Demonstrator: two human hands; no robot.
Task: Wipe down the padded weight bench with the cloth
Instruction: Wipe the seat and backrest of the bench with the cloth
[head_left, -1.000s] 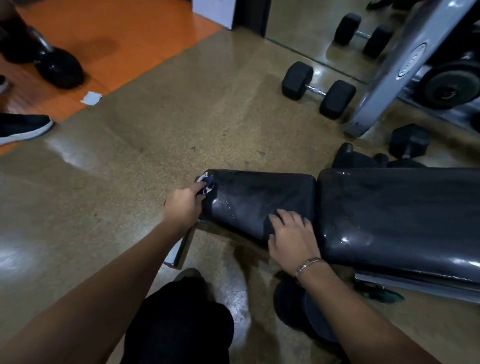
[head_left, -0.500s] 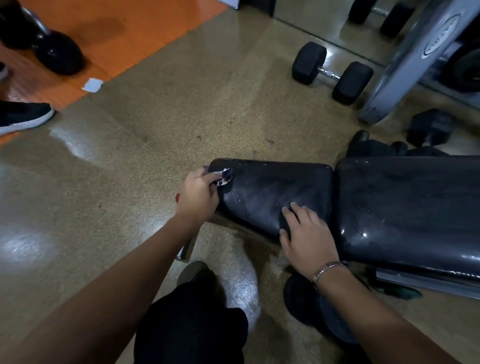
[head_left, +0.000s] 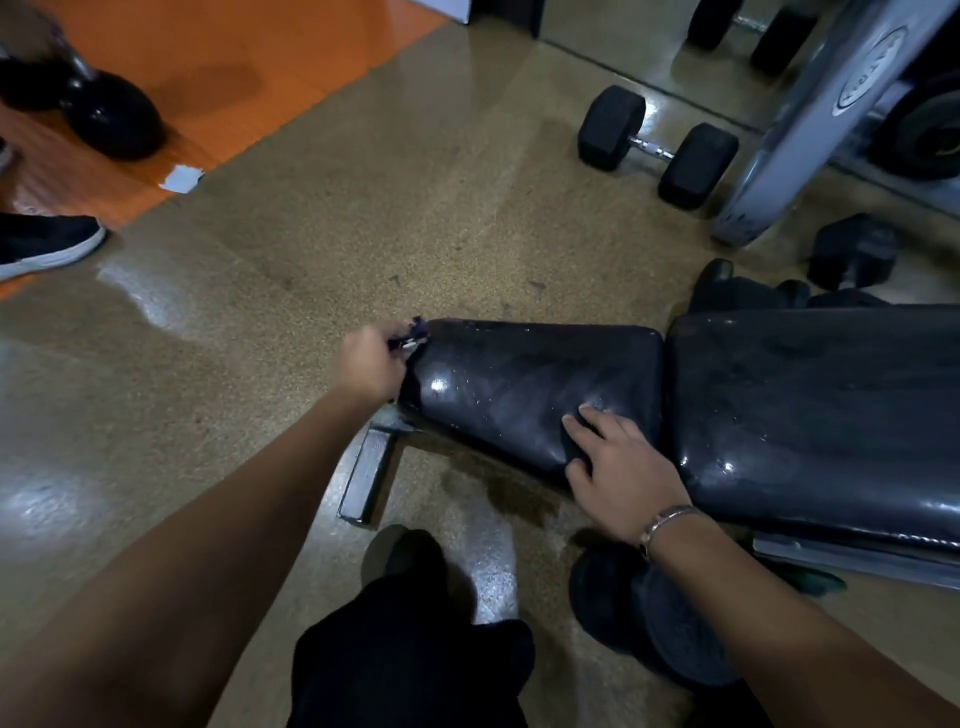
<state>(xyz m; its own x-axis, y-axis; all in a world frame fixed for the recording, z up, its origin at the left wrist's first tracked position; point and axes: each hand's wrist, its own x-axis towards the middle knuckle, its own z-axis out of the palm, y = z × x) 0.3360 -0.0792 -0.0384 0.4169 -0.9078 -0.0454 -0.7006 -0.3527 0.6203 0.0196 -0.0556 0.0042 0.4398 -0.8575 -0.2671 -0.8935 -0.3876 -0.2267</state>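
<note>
The black padded weight bench (head_left: 519, 384) lies across the right half of the view, its smaller seat pad to the left of the larger back pad (head_left: 810, 405). Both pads look wet and shiny. My left hand (head_left: 371, 364) grips a small dark blue cloth (head_left: 413, 335) bunched against the seat pad's far left corner. Most of the cloth is hidden inside my fist. My right hand (head_left: 618, 467) rests with spread fingers on the near edge of the seat pad, a metal bracelet on its wrist.
A grey metal bench foot (head_left: 371, 473) sticks out below the seat pad. A black dumbbell (head_left: 657, 148) and another (head_left: 852, 252) lie on the floor behind the bench, beside a grey machine frame (head_left: 810, 119). Someone's shoe (head_left: 47, 244) and a kettlebell (head_left: 111, 114) are at far left.
My left hand with the cloth has slid from the near part of the seat pad's left end up to its far left corner. My right hand stays pressed on the pad's near edge.
</note>
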